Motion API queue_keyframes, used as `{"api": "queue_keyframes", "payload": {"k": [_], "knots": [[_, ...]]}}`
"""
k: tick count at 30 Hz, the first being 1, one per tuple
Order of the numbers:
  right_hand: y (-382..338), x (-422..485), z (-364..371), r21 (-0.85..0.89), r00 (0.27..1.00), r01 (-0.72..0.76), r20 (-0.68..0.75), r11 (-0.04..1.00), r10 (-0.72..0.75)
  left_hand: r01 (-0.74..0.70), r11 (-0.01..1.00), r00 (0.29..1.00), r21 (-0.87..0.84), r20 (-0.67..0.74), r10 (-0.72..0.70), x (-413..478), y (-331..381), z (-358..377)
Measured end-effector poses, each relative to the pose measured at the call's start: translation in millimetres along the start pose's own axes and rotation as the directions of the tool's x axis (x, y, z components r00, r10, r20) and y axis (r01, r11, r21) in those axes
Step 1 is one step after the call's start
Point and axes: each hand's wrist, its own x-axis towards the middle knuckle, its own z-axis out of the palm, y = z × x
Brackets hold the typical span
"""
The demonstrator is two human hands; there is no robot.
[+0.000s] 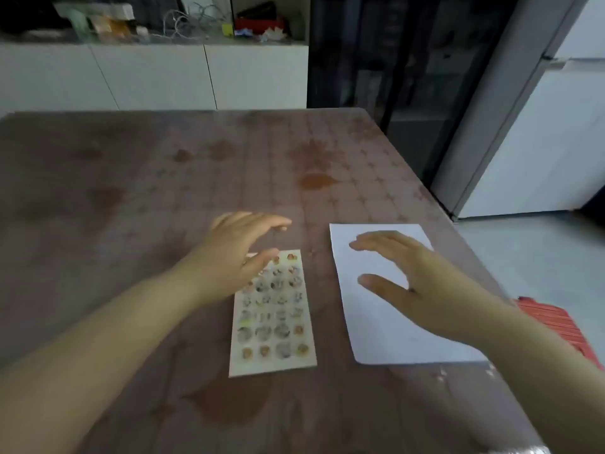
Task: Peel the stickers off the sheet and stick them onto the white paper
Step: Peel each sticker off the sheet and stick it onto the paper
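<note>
Ahead of fingertips [284, 221]: bare brown patterned tabletop [196, 165], open to far edge.
Between left hand [229, 257] and right hand [422, 283]: passable table strip.
Behind fingertips, lying flat: printed sticker sheet [273, 326]; white rectangular paper [370, 326].
Beside right wrist: red ribbed stack [553, 322].

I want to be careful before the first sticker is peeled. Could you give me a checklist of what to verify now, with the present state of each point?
1. The sticker sheet lies flat on the table: ok.
2. The white paper lies to the right of the sheet, apart from it: ok.
3. The paper has free space for stickers: ok, its visible part is blank.
4. The left hand is free: ok, it is open, holds nothing and is over the sheet's top left corner.
5. The right hand is free: ok, it is open over the paper; whether it touches the paper, cannot tell.
6. A sticker edge is lifted for peeling: cannot tell, the picture is too blurred.
</note>
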Motion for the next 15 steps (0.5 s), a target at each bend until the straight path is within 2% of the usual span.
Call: {"api": "queue_keyframes", "payload": {"k": [2,4,8,15], "knots": [[-2.3,-7.2,22.8,-0.229,0.992,0.019,0.123,0.973,0.009,0.071,0.997,0.996,0.028,0.043,-0.072,-7.6,-1.1,14.0],[-7.8,-17.2,40.9,-0.286,0.975,0.008,0.217,0.958,0.057,0.162,0.986,0.985,0.024,0.056,-0.163,-17.5,0.5,19.3],[-14.8,-35.0,62.2,-0.265,0.975,0.056,0.224,0.963,0.005,0.207,0.977,0.976,0.043,0.061,-0.21,-36.4,-9.6,23.0],[-35.4,-38.2,65.9,-0.228,0.978,0.032,0.208,0.973,0.016,0.215,0.94,0.969,-0.266,-0.062,-0.24,-50.9,-19.5,10.3]]}}
